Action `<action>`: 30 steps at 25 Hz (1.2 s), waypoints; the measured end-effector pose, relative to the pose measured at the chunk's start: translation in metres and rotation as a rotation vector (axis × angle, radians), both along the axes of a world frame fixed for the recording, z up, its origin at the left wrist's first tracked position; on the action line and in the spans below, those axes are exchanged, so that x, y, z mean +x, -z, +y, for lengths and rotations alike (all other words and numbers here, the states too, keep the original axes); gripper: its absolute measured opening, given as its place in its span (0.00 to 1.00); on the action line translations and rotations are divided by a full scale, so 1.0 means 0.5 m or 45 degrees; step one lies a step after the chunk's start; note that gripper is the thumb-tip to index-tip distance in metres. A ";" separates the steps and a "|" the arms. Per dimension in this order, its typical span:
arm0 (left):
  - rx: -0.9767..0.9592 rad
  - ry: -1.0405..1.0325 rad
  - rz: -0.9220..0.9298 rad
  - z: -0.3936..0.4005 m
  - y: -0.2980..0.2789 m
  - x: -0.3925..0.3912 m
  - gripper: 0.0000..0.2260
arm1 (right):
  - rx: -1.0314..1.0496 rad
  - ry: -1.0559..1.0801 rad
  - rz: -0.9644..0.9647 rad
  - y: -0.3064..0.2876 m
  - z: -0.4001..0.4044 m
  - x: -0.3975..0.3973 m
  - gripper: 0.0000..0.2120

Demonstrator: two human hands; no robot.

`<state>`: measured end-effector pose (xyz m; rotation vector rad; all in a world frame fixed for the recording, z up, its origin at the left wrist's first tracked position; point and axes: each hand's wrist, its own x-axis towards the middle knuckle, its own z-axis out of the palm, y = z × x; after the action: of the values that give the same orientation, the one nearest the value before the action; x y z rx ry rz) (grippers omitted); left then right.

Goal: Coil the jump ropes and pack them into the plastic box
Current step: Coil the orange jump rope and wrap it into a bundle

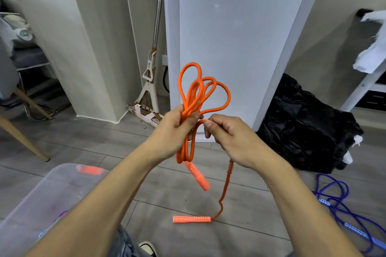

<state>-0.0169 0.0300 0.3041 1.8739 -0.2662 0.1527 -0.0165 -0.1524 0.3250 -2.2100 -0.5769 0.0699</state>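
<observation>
Several loops of a braided orange jump rope (195, 98) stand above the curled fingers of the left hand (175, 129), which grips the bundle, one orange handle (197, 176) dangling below. Just beside it, the right hand (227, 137) pinches a strand between thumb and fingers, the tail dropping to a second orange handle (192, 219) on the floor. Below the left forearm sits a translucent plastic box (39, 200); a blue jump rope (342, 204) lies beyond the right forearm.
</observation>
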 end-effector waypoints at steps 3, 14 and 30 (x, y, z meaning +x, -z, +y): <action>0.128 0.070 -0.024 0.000 -0.005 -0.005 0.09 | 0.112 0.035 0.029 -0.001 -0.001 0.000 0.16; -0.040 0.308 0.205 0.015 -0.008 -0.003 0.08 | 0.288 0.081 0.125 0.017 0.022 0.006 0.17; -0.778 -0.222 0.320 0.010 0.001 0.027 0.08 | 0.443 0.209 0.160 0.017 0.005 0.019 0.13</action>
<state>-0.0033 0.0351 0.3034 1.2866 0.1133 0.1001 -0.0070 -0.1501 0.3165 -1.8899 -0.3095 0.0203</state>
